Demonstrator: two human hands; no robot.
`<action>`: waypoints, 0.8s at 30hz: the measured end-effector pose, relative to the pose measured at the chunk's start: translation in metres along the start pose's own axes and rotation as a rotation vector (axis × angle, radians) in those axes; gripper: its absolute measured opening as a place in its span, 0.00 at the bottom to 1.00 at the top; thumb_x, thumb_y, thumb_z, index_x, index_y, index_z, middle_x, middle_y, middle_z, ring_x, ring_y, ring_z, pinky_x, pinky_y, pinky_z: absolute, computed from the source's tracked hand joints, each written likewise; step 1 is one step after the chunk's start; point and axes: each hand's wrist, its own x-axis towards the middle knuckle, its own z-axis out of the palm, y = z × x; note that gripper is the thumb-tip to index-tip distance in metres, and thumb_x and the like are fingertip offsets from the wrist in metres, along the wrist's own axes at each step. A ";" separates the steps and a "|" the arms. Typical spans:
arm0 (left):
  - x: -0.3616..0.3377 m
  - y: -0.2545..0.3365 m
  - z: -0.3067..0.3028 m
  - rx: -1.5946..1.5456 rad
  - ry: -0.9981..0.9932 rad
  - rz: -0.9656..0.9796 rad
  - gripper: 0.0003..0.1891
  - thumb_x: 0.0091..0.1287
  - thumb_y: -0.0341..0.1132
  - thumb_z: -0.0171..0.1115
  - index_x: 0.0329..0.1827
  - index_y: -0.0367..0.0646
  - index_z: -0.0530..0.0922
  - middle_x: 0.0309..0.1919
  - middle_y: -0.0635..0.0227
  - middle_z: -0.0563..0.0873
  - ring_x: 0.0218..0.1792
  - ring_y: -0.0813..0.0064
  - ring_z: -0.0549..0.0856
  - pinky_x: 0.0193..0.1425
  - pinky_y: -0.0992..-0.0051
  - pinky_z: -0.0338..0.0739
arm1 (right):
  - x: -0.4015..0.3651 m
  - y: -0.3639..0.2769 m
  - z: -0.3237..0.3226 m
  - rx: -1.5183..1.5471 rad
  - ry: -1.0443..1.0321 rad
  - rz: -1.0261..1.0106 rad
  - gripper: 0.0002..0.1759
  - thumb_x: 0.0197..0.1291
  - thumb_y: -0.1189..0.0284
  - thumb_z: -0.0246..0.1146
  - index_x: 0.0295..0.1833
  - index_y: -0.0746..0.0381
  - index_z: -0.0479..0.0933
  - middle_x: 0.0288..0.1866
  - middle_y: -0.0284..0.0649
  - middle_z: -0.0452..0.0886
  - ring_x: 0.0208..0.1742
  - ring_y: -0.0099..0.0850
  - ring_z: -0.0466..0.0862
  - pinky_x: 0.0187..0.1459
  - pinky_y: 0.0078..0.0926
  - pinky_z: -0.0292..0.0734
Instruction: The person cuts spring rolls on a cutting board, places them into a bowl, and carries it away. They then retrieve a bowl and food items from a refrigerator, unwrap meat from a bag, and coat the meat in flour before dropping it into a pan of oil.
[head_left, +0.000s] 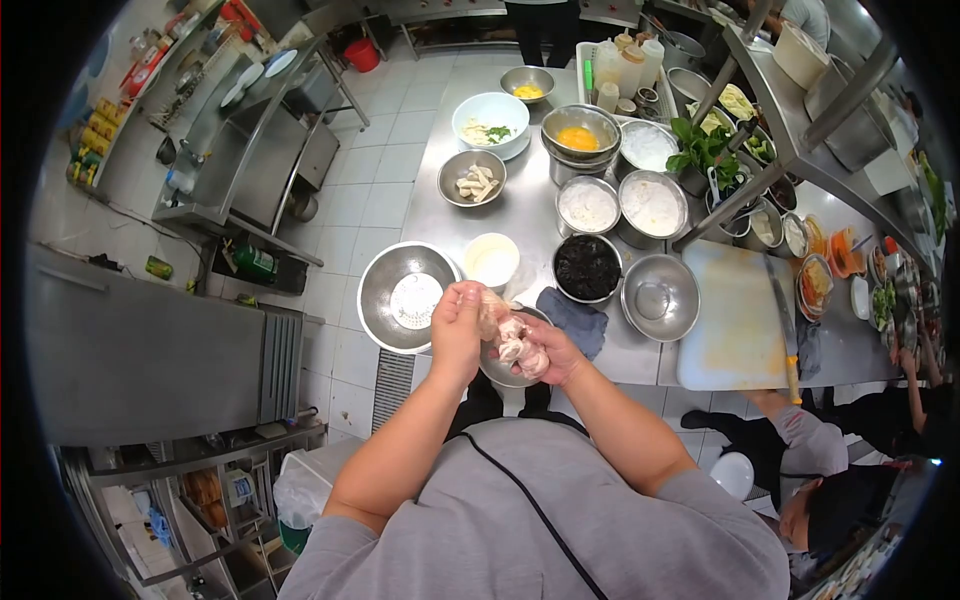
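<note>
One camera, worn on the person's head, looks forward and steeply down over the steel surface [522,215]. Its wide lens curves the scene inside a dark ring. The left hand [455,325] and right hand [550,350] sit close below it, mid-picture; the grey shirt [520,520] fills the bottom, the tiled floor [370,190] the left.

Restaurant kitchen at work: a long steel counter [530,205] at centre frame crowded with metal bowls [658,297] of ingredients, a cutting board [730,335] and knife [783,310] at right, squeeze bottles [625,65] at top, tiled floor [360,190] at left, another worker [800,445] bent low at lower right.
</note>
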 end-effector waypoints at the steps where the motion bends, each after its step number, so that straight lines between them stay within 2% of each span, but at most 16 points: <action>1: -0.002 0.003 0.001 -0.001 0.001 0.002 0.10 0.85 0.39 0.55 0.50 0.41 0.78 0.39 0.65 0.87 0.41 0.77 0.89 0.45 0.73 0.86 | 0.000 -0.001 0.002 -0.002 -0.001 0.001 0.35 0.67 0.62 0.70 0.76 0.61 0.68 0.64 0.47 0.82 0.60 0.42 0.88 0.40 0.37 0.92; 3: -0.008 0.008 0.003 -0.177 0.009 0.038 0.09 0.85 0.40 0.53 0.54 0.45 0.75 0.45 0.63 0.86 0.51 0.68 0.89 0.57 0.67 0.85 | -0.002 -0.003 0.004 -0.031 0.047 -0.045 0.35 0.67 0.62 0.70 0.75 0.63 0.69 0.65 0.47 0.81 0.59 0.41 0.88 0.41 0.37 0.93; 4: -0.010 0.013 0.005 -0.178 0.010 0.038 0.09 0.85 0.40 0.53 0.54 0.45 0.75 0.45 0.63 0.86 0.51 0.68 0.89 0.57 0.67 0.85 | -0.002 -0.003 0.003 -0.032 0.047 -0.044 0.35 0.67 0.62 0.70 0.75 0.63 0.69 0.65 0.47 0.81 0.59 0.41 0.88 0.41 0.37 0.93; 6: -0.010 0.021 0.006 -0.298 -0.038 0.078 0.09 0.86 0.40 0.50 0.56 0.46 0.73 0.48 0.61 0.85 0.55 0.60 0.89 0.61 0.62 0.85 | -0.001 -0.004 -0.001 -0.089 0.069 -0.054 0.38 0.62 0.60 0.73 0.74 0.64 0.71 0.63 0.48 0.83 0.60 0.48 0.87 0.39 0.37 0.93; 7: -0.010 0.019 0.005 -0.301 -0.033 0.078 0.09 0.86 0.40 0.50 0.56 0.46 0.73 0.48 0.61 0.85 0.55 0.60 0.89 0.61 0.62 0.85 | -0.001 -0.003 -0.003 -0.089 0.070 -0.048 0.38 0.62 0.60 0.73 0.74 0.64 0.71 0.63 0.48 0.83 0.60 0.48 0.87 0.39 0.37 0.93; 9: -0.006 0.016 0.004 -0.372 -0.103 -0.053 0.10 0.87 0.41 0.48 0.57 0.46 0.73 0.50 0.63 0.85 0.57 0.58 0.88 0.64 0.58 0.83 | 0.001 -0.004 -0.008 -0.075 0.029 -0.010 0.37 0.63 0.61 0.72 0.74 0.65 0.72 0.60 0.48 0.84 0.59 0.46 0.88 0.39 0.36 0.92; 10: -0.005 0.017 0.003 -0.373 -0.098 -0.050 0.10 0.87 0.41 0.48 0.57 0.46 0.73 0.50 0.63 0.85 0.57 0.58 0.88 0.64 0.58 0.83 | 0.001 -0.005 -0.009 -0.076 0.026 -0.005 0.37 0.63 0.61 0.72 0.74 0.65 0.72 0.60 0.48 0.84 0.59 0.46 0.88 0.39 0.36 0.92; 12: -0.002 0.016 0.001 -0.483 -0.041 -0.043 0.10 0.87 0.39 0.47 0.59 0.43 0.71 0.54 0.56 0.83 0.59 0.58 0.86 0.63 0.57 0.83 | -0.003 -0.004 -0.013 -0.012 0.090 -0.035 0.32 0.67 0.68 0.69 0.74 0.65 0.72 0.60 0.48 0.85 0.58 0.40 0.88 0.44 0.37 0.92; 13: -0.001 0.021 -0.003 -0.496 0.011 -0.025 0.10 0.87 0.39 0.48 0.59 0.44 0.72 0.55 0.59 0.83 0.59 0.61 0.86 0.64 0.59 0.83 | -0.003 -0.004 -0.012 -0.010 0.094 -0.031 0.32 0.67 0.68 0.69 0.74 0.65 0.72 0.60 0.48 0.85 0.58 0.40 0.88 0.44 0.37 0.92; 14: 0.002 0.020 -0.015 -0.501 0.019 -0.028 0.10 0.87 0.39 0.48 0.59 0.44 0.72 0.55 0.59 0.83 0.59 0.61 0.86 0.64 0.59 0.83 | -0.002 -0.006 -0.009 -0.056 0.149 -0.037 0.31 0.66 0.70 0.69 0.74 0.65 0.73 0.61 0.48 0.84 0.58 0.39 0.88 0.45 0.38 0.92; 16: 0.012 0.009 -0.049 -0.439 0.184 0.048 0.10 0.86 0.39 0.49 0.60 0.44 0.74 0.55 0.63 0.83 0.58 0.65 0.85 0.66 0.60 0.82 | 0.000 -0.015 0.001 -0.107 0.202 -0.023 0.31 0.66 0.73 0.69 0.73 0.65 0.74 0.61 0.48 0.84 0.58 0.38 0.88 0.47 0.39 0.92; 18: 0.005 -0.001 -0.092 -0.423 0.238 0.059 0.11 0.86 0.38 0.49 0.60 0.43 0.74 0.54 0.63 0.83 0.58 0.66 0.85 0.66 0.60 0.81 | 0.004 -0.023 0.010 -0.540 0.424 0.052 0.33 0.63 0.78 0.69 0.74 0.66 0.73 0.62 0.47 0.84 0.58 0.37 0.87 0.48 0.39 0.92; 20: -0.015 -0.012 -0.138 -0.401 0.297 0.057 0.11 0.86 0.38 0.50 0.60 0.43 0.75 0.54 0.64 0.83 0.57 0.67 0.84 0.66 0.61 0.81 | 0.010 -0.022 0.003 -0.640 0.475 0.079 0.32 0.62 0.82 0.68 0.73 0.68 0.73 0.64 0.46 0.82 0.57 0.36 0.87 0.50 0.35 0.92; 22: -0.044 -0.023 -0.183 -0.374 0.445 0.053 0.12 0.85 0.37 0.50 0.61 0.41 0.76 0.54 0.64 0.83 0.58 0.67 0.84 0.66 0.60 0.81 | 0.014 -0.022 0.002 -0.866 0.636 0.173 0.32 0.62 0.80 0.68 0.73 0.67 0.73 0.64 0.46 0.81 0.57 0.36 0.87 0.45 0.35 0.92; 23: -0.061 -0.035 -0.214 -0.377 0.462 0.047 0.12 0.85 0.37 0.50 0.61 0.41 0.76 0.54 0.64 0.83 0.58 0.67 0.84 0.66 0.60 0.81 | 0.016 -0.019 -0.005 -0.910 0.645 0.161 0.32 0.61 0.80 0.68 0.73 0.67 0.74 0.64 0.44 0.80 0.56 0.34 0.86 0.39 0.34 0.92; 24: -0.077 -0.049 -0.249 -0.345 0.517 0.061 0.12 0.85 0.37 0.50 0.62 0.41 0.76 0.55 0.64 0.83 0.58 0.67 0.84 0.66 0.60 0.81 | 0.016 -0.020 -0.005 -0.913 0.642 0.178 0.32 0.61 0.80 0.68 0.73 0.67 0.74 0.64 0.44 0.80 0.56 0.34 0.86 0.39 0.34 0.92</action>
